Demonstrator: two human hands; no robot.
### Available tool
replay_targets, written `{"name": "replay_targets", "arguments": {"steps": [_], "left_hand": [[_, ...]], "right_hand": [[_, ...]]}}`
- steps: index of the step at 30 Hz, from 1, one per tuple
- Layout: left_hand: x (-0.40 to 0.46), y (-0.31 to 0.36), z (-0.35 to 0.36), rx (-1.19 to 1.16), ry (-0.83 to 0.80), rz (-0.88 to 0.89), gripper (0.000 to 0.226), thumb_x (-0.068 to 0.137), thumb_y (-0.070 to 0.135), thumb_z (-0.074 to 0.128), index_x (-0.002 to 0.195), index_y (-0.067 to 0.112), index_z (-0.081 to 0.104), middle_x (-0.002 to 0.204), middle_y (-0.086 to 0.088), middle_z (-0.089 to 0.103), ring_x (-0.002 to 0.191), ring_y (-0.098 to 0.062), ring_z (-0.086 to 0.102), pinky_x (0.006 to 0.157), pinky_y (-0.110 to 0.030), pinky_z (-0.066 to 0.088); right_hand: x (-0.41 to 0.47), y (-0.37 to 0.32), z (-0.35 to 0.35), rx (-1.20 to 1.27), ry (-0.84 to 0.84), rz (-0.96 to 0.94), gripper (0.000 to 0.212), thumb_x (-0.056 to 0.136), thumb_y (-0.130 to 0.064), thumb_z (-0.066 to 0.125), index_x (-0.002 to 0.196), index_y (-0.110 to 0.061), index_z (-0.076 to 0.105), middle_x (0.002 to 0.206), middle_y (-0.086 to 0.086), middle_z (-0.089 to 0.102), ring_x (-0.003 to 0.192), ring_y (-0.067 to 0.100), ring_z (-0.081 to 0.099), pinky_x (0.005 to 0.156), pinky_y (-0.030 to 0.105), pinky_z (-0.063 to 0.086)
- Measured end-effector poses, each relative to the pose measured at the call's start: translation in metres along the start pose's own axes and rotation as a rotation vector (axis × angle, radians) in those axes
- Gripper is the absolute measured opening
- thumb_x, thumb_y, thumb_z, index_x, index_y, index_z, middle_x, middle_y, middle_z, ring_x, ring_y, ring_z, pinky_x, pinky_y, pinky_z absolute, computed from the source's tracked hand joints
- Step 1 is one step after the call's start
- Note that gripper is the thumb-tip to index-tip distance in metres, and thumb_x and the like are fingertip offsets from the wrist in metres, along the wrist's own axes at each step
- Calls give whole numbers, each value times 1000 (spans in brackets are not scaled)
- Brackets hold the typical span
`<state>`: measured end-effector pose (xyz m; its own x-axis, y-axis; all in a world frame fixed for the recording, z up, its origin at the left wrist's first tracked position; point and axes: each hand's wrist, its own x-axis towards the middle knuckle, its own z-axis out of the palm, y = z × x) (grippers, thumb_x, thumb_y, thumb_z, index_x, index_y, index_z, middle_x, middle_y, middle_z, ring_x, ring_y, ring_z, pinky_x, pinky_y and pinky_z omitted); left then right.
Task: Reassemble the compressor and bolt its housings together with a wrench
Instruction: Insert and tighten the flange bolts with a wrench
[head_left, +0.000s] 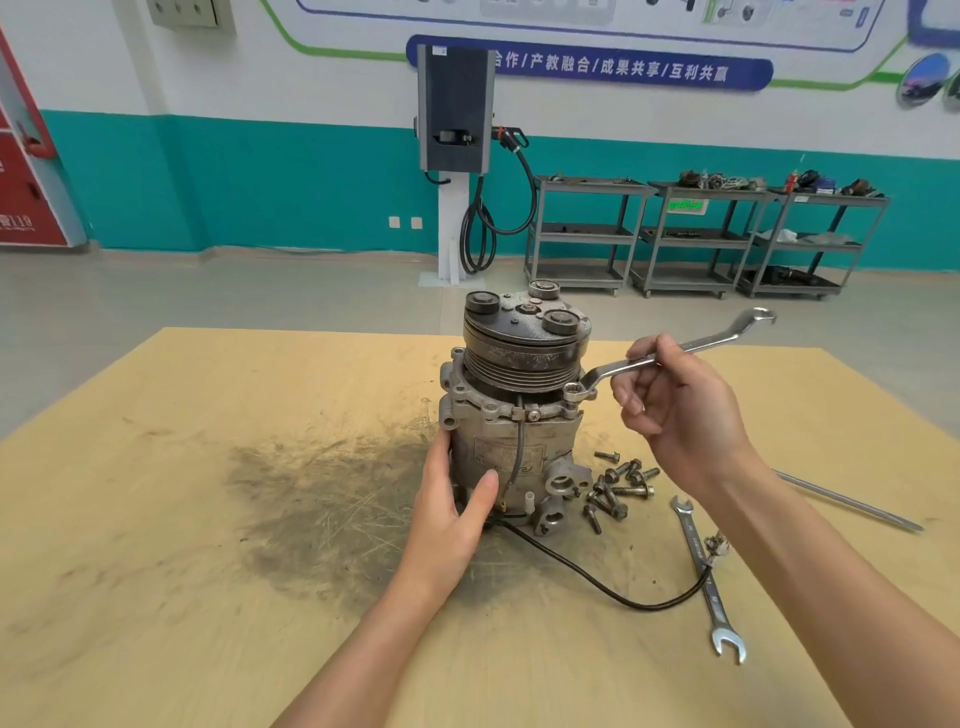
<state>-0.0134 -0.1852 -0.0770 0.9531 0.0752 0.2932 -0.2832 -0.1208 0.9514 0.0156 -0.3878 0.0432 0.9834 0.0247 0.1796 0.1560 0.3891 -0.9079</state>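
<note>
Left hand (457, 499), fingers straight, presses the cast-metal compressor (511, 415) standing upright mid-table. Right hand (675, 410) at 3 o'clock pinches a polished ring wrench (670, 353) seated on a flange bolt. Loose bolts (615, 488) lie at 4 o'clock; bare plywood table (156, 519) lies at 9.

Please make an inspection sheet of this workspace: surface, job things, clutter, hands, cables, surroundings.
Surface: wooden table with a dark grease stain.
Job things: compressor upright, pulley on top; ring wrench seated on a flange bolt; loose bolts beside the base.
Clutter: open-end wrench and metal rod lying on the table.
Hands: left hand flat against the compressor body; right hand grips the ring wrench.
Cables: black cable runs from the compressor across the table to a connector.
Surroundings: charging station, grey carts with parts, teal wall.
</note>
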Motion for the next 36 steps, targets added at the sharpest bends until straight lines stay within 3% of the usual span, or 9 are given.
{"name": "replay_targets", "arguments": {"steps": [6,13,17,21,24,28,33,36], "left_hand": [[0,-1,0,6,-4,-10,55,95,26,58,133,48,25,135,35,37,123,24,35,96,2,30],[0,2,0,21,-7,-24,58,94,30,58,140,42,25,139,29,39,128,19,34,104,-5,30],[-1,4,0,8,-20,-14,69,94,31,59,153,25,23,150,15,38,137,5,34,113,-22,29],[-1,6,1,6,-11,-22,73,89,40,59,151,26,24,149,17,37,136,9,33,111,-14,28],[-1,6,0,10,-10,-29,70,84,43,57,145,36,23,144,26,36,132,17,31,108,-8,28],[-2,8,0,3,-21,-36,75,88,39,58,153,26,22,150,16,37,137,8,33,113,-17,29],[-3,10,0,10,-20,-41,81,85,42,57,154,22,21,152,12,37,139,3,33,118,-29,29],[-3,10,0,13,-14,-39,78,87,39,58,154,21,22,152,11,37,139,2,33,119,-31,28]], "right_hand": [[22,-6,0,12,-183,82,37,104,-22,24,76,-12,46,43,2,38,39,12,28,42,24,18],[10,21,-2,188,-83,17,36,104,-24,24,78,-13,46,42,1,39,38,11,28,40,22,19],[-19,30,3,-32,35,-304,32,106,-23,29,82,-12,47,45,1,40,40,14,30,42,25,17],[-49,27,19,-430,-108,-571,24,102,-23,35,83,-18,48,54,10,44,46,15,40,45,20,33],[-49,21,27,-452,-65,-487,29,105,-23,33,82,-17,49,54,11,52,45,15,46,46,16,37],[-22,-1,20,-267,70,-287,39,107,-25,26,78,-12,48,46,3,49,40,16,41,39,19,31],[11,-12,16,-231,19,-15,38,107,-29,29,78,-13,47,44,4,46,38,16,39,37,18,29],[23,-11,14,-182,-42,102,36,106,-30,30,78,-14,46,43,3,41,36,14,34,38,20,21]]}}
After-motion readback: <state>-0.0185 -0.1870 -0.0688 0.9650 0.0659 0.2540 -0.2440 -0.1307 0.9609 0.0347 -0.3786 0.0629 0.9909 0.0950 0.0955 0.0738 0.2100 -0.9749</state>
